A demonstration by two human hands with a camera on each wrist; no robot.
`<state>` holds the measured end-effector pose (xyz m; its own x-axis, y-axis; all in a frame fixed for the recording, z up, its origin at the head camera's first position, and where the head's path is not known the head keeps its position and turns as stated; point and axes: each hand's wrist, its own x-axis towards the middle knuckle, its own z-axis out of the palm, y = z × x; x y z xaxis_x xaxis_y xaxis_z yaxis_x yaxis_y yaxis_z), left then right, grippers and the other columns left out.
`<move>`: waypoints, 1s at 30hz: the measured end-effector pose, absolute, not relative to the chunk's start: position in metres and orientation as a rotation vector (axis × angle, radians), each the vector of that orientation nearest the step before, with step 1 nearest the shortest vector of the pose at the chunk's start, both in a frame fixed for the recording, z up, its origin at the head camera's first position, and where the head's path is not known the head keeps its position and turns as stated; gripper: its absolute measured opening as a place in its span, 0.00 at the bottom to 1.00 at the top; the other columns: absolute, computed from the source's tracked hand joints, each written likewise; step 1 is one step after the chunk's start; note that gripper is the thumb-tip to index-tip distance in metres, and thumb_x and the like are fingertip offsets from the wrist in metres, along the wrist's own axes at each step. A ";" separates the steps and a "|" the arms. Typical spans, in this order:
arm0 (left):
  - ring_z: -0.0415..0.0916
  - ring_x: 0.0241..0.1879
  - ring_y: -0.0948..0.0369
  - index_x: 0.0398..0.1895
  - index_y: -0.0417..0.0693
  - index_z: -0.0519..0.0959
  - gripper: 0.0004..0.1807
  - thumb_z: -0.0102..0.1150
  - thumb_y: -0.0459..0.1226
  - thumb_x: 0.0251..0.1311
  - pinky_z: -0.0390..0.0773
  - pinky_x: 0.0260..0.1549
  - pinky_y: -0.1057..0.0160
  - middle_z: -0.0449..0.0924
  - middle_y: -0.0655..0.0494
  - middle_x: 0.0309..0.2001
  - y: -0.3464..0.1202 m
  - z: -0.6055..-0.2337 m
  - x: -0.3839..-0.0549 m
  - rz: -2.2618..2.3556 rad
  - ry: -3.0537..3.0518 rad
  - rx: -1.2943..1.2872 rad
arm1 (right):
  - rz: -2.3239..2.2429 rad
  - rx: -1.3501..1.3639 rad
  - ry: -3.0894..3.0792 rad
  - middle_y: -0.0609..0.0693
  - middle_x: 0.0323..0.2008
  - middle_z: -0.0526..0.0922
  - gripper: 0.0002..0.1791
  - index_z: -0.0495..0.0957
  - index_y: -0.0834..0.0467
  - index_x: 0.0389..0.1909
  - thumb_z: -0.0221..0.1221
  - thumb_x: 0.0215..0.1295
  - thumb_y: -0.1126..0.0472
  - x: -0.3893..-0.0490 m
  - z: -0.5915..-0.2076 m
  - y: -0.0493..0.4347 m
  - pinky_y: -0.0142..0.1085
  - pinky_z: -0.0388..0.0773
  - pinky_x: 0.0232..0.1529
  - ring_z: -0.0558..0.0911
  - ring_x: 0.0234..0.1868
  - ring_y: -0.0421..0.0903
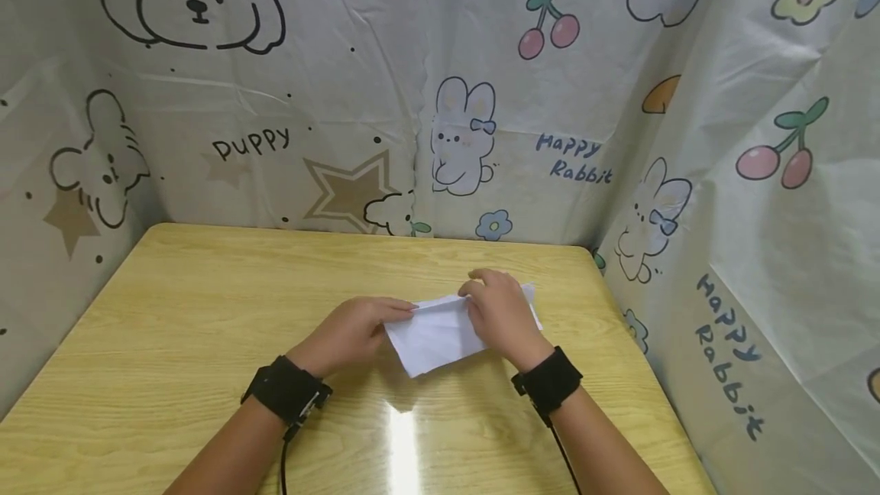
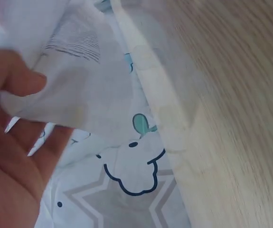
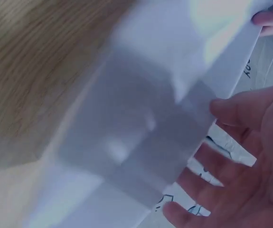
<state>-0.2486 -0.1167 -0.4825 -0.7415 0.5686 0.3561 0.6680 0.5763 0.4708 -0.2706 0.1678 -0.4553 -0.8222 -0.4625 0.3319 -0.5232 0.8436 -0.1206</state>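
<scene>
A white sheet of paper (image 1: 440,333), creased and folded into a long strip, is held up at a tilt over the table. My left hand (image 1: 353,333) pinches its left end between thumb and fingers. In the left wrist view some fine dark lines show on the paper (image 2: 105,90). Along the far edge, towards the right end, my right hand (image 1: 505,315) grips the paper between thumb and fingers. The right wrist view has the thumb (image 3: 238,110) of that hand on the near face of the paper (image 3: 141,90), fingers behind the edge.
Under the hands lies a light wood-grain table (image 1: 206,289). Printed cloth with cartoon animals hangs behind it as a back wall (image 1: 385,98) and at the right as a side wall (image 1: 756,235). Black bands with cables circle both wrists.
</scene>
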 end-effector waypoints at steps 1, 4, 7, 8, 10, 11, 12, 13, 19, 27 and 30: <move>0.83 0.61 0.58 0.58 0.49 0.87 0.24 0.61 0.22 0.62 0.85 0.53 0.60 0.86 0.61 0.61 -0.118 -0.482 -0.249 -0.917 -2.622 -1.029 | 0.324 0.740 -2.744 0.53 0.56 0.86 0.10 0.87 0.52 0.47 0.65 0.69 0.66 -0.270 -0.454 0.169 0.62 0.69 0.71 0.82 0.62 0.55; 0.85 0.59 0.60 0.54 0.52 0.89 0.21 0.62 0.23 0.65 0.85 0.54 0.60 0.87 0.62 0.58 -0.122 -0.480 -0.249 -0.998 -2.566 -0.953 | 0.388 0.700 -2.785 0.47 0.45 0.90 0.07 0.88 0.52 0.43 0.63 0.72 0.64 -0.269 -0.451 0.171 0.62 0.67 0.72 0.87 0.53 0.50; 0.86 0.56 0.58 0.51 0.52 0.91 0.19 0.61 0.23 0.66 0.86 0.52 0.59 0.89 0.60 0.54 -0.128 -0.478 -0.250 -1.077 -2.495 -0.878 | 0.419 0.676 -2.800 0.45 0.43 0.91 0.07 0.88 0.51 0.44 0.62 0.74 0.63 -0.268 -0.450 0.173 0.62 0.67 0.73 0.88 0.50 0.47; 0.87 0.55 0.58 0.50 0.52 0.91 0.19 0.61 0.22 0.66 0.87 0.51 0.58 0.90 0.59 0.53 -0.130 -0.478 -0.250 -1.110 -2.476 -0.849 | 0.423 0.670 -2.803 0.45 0.42 0.91 0.07 0.88 0.50 0.44 0.62 0.75 0.62 -0.268 -0.450 0.174 0.62 0.68 0.72 0.89 0.49 0.46; 0.88 0.53 0.56 0.48 0.52 0.92 0.20 0.60 0.21 0.65 0.87 0.50 0.57 0.91 0.57 0.51 -0.134 -0.477 -0.251 -1.183 -2.440 -0.787 | 0.434 0.660 -2.810 0.44 0.41 0.91 0.07 0.87 0.50 0.43 0.61 0.75 0.61 -0.268 -0.449 0.176 0.56 0.74 0.67 0.88 0.45 0.45; 0.88 0.53 0.56 0.47 0.52 0.92 0.20 0.59 0.21 0.65 0.87 0.49 0.57 0.91 0.57 0.50 -0.137 -0.476 -0.251 -1.227 -2.428 -0.751 | 0.438 0.655 -2.812 0.44 0.40 0.91 0.06 0.86 0.50 0.43 0.60 0.76 0.61 -0.268 -0.449 0.177 0.53 0.77 0.64 0.88 0.43 0.44; 0.88 0.52 0.56 0.46 0.52 0.92 0.20 0.58 0.21 0.65 0.88 0.48 0.58 0.91 0.56 0.49 -0.139 -0.476 -0.252 -1.274 -2.419 -0.716 | 0.446 0.647 -2.818 0.44 0.40 0.90 0.06 0.86 0.50 0.43 0.60 0.76 0.61 -0.268 -0.449 0.179 0.50 0.80 0.59 0.88 0.42 0.44; 0.88 0.52 0.56 0.45 0.52 0.92 0.21 0.57 0.22 0.66 0.88 0.48 0.59 0.91 0.56 0.49 -0.142 -0.475 -0.253 -1.327 -2.414 -0.679 | 0.450 0.633 -2.825 0.44 0.40 0.90 0.06 0.85 0.50 0.43 0.60 0.76 0.60 -0.269 -0.448 0.182 0.48 0.82 0.55 0.87 0.40 0.44; 0.85 0.49 0.55 0.48 0.47 0.91 0.21 0.45 0.27 0.72 0.86 0.43 0.64 0.88 0.50 0.55 -0.161 -0.476 -0.261 -1.697 -2.476 -0.503 | 0.588 0.498 -2.906 0.47 0.46 0.89 0.08 0.85 0.51 0.45 0.57 0.77 0.62 -0.280 -0.451 0.198 0.45 0.83 0.51 0.85 0.45 0.46; 0.78 0.64 0.44 0.48 0.39 0.87 0.15 0.61 0.42 0.73 0.78 0.63 0.44 0.82 0.41 0.63 -0.157 -0.504 -0.266 -1.159 -2.990 -0.648 | 0.637 0.483 -3.069 0.52 0.53 0.87 0.11 0.86 0.54 0.50 0.56 0.77 0.64 -0.303 -0.479 0.202 0.50 0.81 0.59 0.85 0.56 0.51; 0.76 0.63 0.42 0.43 0.39 0.86 0.18 0.69 0.47 0.67 0.78 0.62 0.43 0.79 0.41 0.63 -0.144 -0.517 -0.263 -0.784 -3.063 -0.726 | 0.458 0.554 -3.095 0.56 0.57 0.84 0.15 0.83 0.54 0.58 0.60 0.74 0.62 -0.305 -0.494 0.196 0.51 0.79 0.61 0.82 0.59 0.54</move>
<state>-0.2629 -0.1437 -0.5172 -0.8948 0.4462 0.0117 0.3970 0.7836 0.4780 -0.3045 0.1963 -0.4937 -0.9386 -0.3448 0.0156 -0.3345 0.8977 -0.2869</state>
